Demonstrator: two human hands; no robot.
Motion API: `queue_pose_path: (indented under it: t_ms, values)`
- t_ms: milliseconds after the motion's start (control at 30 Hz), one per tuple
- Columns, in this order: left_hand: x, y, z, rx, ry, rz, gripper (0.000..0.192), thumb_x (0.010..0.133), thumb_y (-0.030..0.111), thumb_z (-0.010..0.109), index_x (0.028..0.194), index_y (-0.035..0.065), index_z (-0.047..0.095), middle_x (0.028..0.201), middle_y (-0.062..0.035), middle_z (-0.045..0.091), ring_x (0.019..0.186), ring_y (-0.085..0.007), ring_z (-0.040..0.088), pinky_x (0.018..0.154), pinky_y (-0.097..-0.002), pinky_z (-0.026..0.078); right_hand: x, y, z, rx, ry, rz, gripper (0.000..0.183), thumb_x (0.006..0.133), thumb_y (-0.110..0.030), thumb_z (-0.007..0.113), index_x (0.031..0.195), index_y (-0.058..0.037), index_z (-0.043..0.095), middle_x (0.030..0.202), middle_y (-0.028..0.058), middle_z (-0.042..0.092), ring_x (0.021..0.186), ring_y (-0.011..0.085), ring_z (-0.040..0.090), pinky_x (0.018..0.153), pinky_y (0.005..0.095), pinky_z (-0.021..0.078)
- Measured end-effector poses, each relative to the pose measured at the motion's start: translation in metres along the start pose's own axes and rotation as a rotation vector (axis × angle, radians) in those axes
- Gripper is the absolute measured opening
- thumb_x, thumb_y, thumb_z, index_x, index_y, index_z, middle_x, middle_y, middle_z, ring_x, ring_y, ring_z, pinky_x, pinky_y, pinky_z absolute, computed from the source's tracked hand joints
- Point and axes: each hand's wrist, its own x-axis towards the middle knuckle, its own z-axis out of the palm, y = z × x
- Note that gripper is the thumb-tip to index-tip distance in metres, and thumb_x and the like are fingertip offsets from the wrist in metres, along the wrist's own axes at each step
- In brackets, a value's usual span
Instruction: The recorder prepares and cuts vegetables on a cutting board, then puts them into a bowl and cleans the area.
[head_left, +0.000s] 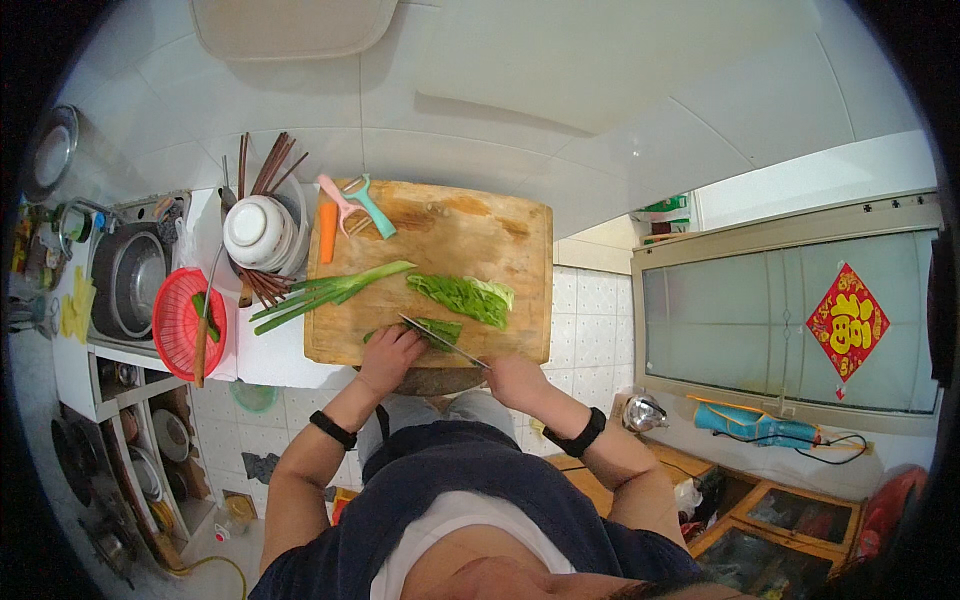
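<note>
My left hand (393, 357) presses a dark green vegetable, seemingly a cucumber (448, 330), onto the wooden cutting board (480, 247) near its front edge. A kitchen knife (444, 342) is gripped by its handle in my right hand (517, 382); its narrow-looking blade lies slantwise across the vegetable, tip close to my left fingers. Just beyond sits a pile of cut leafy greens (465, 298). Green onions (337, 291) lie across the board's left edge. At the back left are a carrot piece (328, 232), a pink peeler (341, 202) and a turquoise peeler (373, 210).
Left of the board, white bowls (259, 231) are stacked amid bundles of chopsticks (274, 161). A red colander (171, 345) with a green piece inside stands beside the metal sink (101, 300); a long wooden-handled utensil (201, 349) crosses it. The tiled wall (465, 150) rises behind.
</note>
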Motion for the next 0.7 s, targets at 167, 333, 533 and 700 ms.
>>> queue_pose_path:
  t_ms: [167, 333, 533, 700]
  values:
    - [0.002, 0.000, 0.001, -0.026, 0.053, 0.026, 0.027, 0.078, 0.018, 0.057, 0.103, 0.0174, 0.067, 0.105, 0.0023, 0.061, 0.103, -0.0202, 0.055, 0.085, -0.0362, 0.045, 0.033, -0.009, 0.041, 0.043, 0.049, 0.067, 0.022, 0.088, -0.018, 0.053, 0.102, -0.0075, 0.067, 0.085, 0.0220, 0.067, 0.082, 0.0407, 0.066, 0.070, 0.0514, 0.0526]
    - [-0.007, -0.004, 0.000, -0.019, -0.001, 0.019, 0.025, 0.079, 0.018, 0.056, 0.101, 0.0160, 0.068, 0.108, 0.0002, 0.061, 0.104, -0.0218, 0.055, 0.087, -0.0373, 0.046, 0.008, -0.002, 0.019, 0.101, 0.152, -0.016, 0.021, 0.086, -0.016, 0.053, 0.099, -0.0074, 0.068, 0.084, 0.0216, 0.068, 0.079, 0.0384, 0.067, 0.069, 0.0504, 0.0533]
    - [-0.006, -0.002, 0.000, -0.074, 0.024, 0.021, 0.028, 0.078, 0.017, 0.056, 0.103, 0.0154, 0.069, 0.110, -0.0016, 0.062, 0.107, -0.0236, 0.056, 0.091, -0.0378, 0.046, 0.039, -0.003, 0.047, -0.082, -0.010, 0.025, 0.021, 0.086, -0.016, 0.053, 0.096, -0.0051, 0.068, 0.083, 0.0214, 0.068, 0.080, 0.0393, 0.067, 0.068, 0.0508, 0.0534]
    - [-0.018, -0.012, -0.008, -0.075, 0.178, 0.001, 0.028, 0.077, 0.016, 0.058, 0.103, 0.0160, 0.070, 0.109, -0.0011, 0.062, 0.105, -0.0226, 0.057, 0.085, -0.0358, 0.050, 0.029, -0.018, 0.028, 0.084, 0.135, 0.046, 0.022, 0.088, -0.018, 0.053, 0.090, -0.0007, 0.067, 0.083, 0.0228, 0.068, 0.080, 0.0405, 0.067, 0.067, 0.0508, 0.0537]
